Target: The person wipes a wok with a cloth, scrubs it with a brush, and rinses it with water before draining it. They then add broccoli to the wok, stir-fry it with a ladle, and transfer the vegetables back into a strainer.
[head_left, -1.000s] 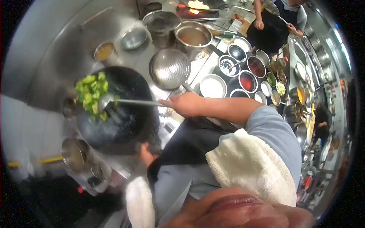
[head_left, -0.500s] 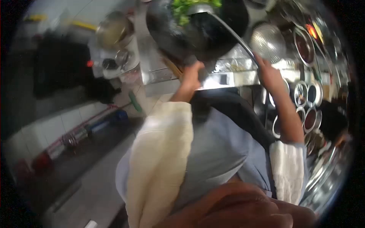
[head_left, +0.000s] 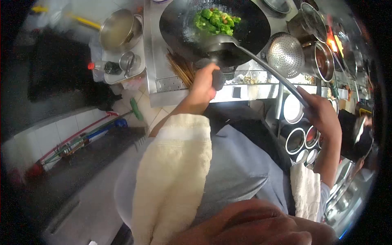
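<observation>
A large black wok (head_left: 175, 30) holds a heap of green vegetables (head_left: 216, 21) with small reddish bits. My left hand (head_left: 203, 83) is closed round a dark cloth (head_left: 219, 80) at the wok's near edge; the handle under it is hidden. My right hand (head_left: 322, 112) grips the end of a long metal ladle (head_left: 267, 72). The ladle's bowl is inside the wok, on the near side of the vegetables. A bamboo brush (head_left: 180, 70) lies just left of my left hand.
A perforated strainer (head_left: 286, 55) and metal pots (head_left: 324, 61) stand right of the wok, near a flame (head_left: 332, 41). Seasoning containers (head_left: 295, 141) sit below my right forearm. A pot (head_left: 117, 30) is at left. Part of another person (head_left: 359, 132) shows at far right.
My right hand has moved right and nearer to my body, drawing the ladle's bowl back from the vegetables. My left hand stays on the cloth. The vegetables sit lower in view.
</observation>
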The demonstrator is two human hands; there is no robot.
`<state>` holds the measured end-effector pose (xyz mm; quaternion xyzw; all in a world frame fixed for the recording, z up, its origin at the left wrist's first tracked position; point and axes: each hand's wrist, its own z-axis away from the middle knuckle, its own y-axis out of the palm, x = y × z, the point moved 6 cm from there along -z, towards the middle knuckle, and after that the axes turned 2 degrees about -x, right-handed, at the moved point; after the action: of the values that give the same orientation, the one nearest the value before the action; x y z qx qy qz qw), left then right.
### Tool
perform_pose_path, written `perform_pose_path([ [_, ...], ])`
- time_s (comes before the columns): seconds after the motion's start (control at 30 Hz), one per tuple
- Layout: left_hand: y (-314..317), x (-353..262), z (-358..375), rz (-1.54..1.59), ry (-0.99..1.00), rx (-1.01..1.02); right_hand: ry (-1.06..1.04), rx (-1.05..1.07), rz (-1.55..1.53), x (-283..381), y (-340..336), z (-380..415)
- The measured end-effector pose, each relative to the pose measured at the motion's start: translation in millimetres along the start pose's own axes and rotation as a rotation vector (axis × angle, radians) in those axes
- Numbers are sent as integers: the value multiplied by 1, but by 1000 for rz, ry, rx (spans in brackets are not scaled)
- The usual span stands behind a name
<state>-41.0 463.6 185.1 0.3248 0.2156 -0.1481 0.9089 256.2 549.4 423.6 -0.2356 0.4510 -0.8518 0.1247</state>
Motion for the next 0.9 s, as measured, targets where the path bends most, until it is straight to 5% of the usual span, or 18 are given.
perform_pose_path([
  [0.17, -25, -3, -19, -362, 27, -5, 15, -150, 202, 0, 92, -85],
  [0.2, -25, 4, 0, -227, -2, 2, 6, -219, 247, 0, 111, -89],
  [0.23, -54, 9, -1, -513, -35, -69, -87, -318, 170, -11, 128, -85],
  [0.27, -73, 20, -11, -579, 649, 318, -30, -252, 63, -8, 131, -77],
  [0.3, -80, 23, -7, -641, 807, 388, -94, -321, -68, -6, 126, -64],
  [0.33, -74, 13, -5, -641, 805, 379, -152, -364, -202, -6, 122, -46],
  [0.4, -70, 13, -4, -265, -21, 12, -11, -257, -319, -11, 115, -9],
  [0.43, -44, -7, 8, -170, -70, 55, 130, -167, -429, -17, 117, 0],
  [0.6, -13, -26, -2, -126, 18, 72, -60, -368, -541, 7, 93, -26],
  [0.67, -10, -20, -4, -151, 52, 70, 46, -333, -599, 18, 85, -61],
  [0.73, -15, -14, 7, -401, 216, -49, -7, -400, -612, 13, 101, -105],
  [0.8, -8, -15, 29, -519, 280, -107, 150, -195, -839, 45, 103, -99],
  [0.9, -3, -16, 43, -836, 476, -168, 72, -4, -980, 77, 105, -71],
])
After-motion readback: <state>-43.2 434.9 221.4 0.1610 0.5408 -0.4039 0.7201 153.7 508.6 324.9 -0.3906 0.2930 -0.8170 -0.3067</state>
